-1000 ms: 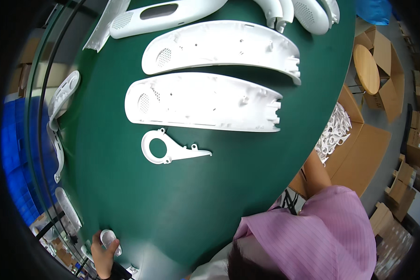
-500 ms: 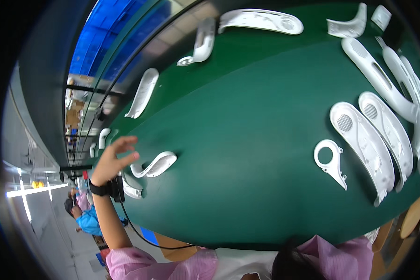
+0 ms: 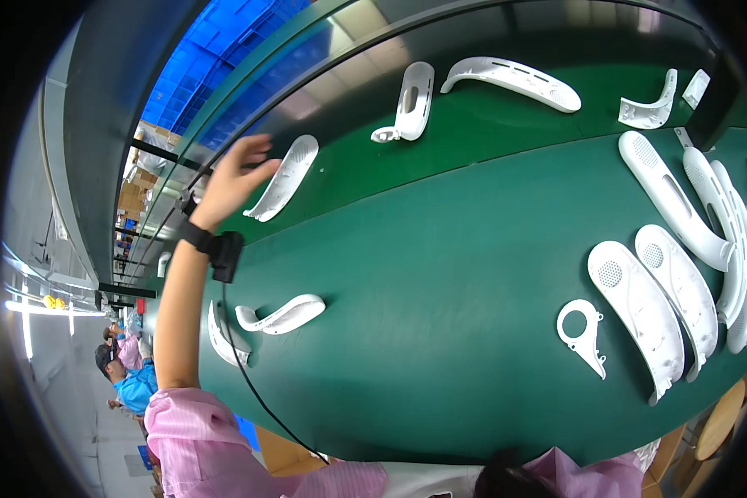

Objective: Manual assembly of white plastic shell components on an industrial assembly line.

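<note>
Fingers apart and with nothing in it, my left hand [image 3: 234, 178] is raised over the far left side of the table. Nearest to it is a white curved plastic shell [image 3: 284, 178] lying on the green tabletop, just right of the fingers. A black strap with a small black box [image 3: 224, 253] sits on my left wrist, and a black cable runs down from it. Below the forearm lie a curved white plastic part [image 3: 289, 315] and a second one [image 3: 227, 336], partly hidden by the cable. My right hand is out of view.
The green table [image 3: 440, 274] carries several white shells with perforated ends [image 3: 639, 307] at right, beside a ring-shaped white bracket [image 3: 585, 332]. More white parts [image 3: 515, 81] lie along the far edge. Blue bins [image 3: 207, 66] stand beyond. Other people [image 3: 133, 382] are at far left.
My left hand has moved up and away, from near the curved parts at left to beside the far shell. The whole view has shifted slightly.
</note>
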A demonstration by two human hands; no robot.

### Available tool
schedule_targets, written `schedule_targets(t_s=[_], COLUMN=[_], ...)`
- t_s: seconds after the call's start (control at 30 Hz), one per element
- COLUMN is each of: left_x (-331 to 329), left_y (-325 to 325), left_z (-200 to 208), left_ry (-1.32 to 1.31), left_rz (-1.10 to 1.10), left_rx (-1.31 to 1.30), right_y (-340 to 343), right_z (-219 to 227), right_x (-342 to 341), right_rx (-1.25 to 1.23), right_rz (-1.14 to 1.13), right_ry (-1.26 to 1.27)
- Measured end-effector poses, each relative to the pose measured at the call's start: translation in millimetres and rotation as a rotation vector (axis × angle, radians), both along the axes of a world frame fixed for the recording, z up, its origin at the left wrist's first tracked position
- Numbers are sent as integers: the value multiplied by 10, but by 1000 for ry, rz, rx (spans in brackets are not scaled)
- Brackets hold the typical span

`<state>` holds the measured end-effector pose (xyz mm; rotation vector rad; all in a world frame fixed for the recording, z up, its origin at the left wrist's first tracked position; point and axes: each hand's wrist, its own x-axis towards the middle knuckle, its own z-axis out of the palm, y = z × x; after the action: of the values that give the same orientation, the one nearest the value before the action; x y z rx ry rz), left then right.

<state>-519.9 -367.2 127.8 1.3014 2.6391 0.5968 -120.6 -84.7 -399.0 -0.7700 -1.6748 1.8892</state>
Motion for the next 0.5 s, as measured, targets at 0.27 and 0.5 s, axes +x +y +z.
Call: schedule_targets(t_s=[0.27, 0.5], left_x=[1142, 944], left_y=[1549, 1749], left_z=[-384, -572], left_ry=[237, 206], left_rz=[-554, -478], left_rx=[-118, 60], right_y=[310, 321], right_z=[703, 1302], right_x=[830, 1516], right_rx=[-55, -140], right_rz=[-52, -108], right_ry=[58, 140])
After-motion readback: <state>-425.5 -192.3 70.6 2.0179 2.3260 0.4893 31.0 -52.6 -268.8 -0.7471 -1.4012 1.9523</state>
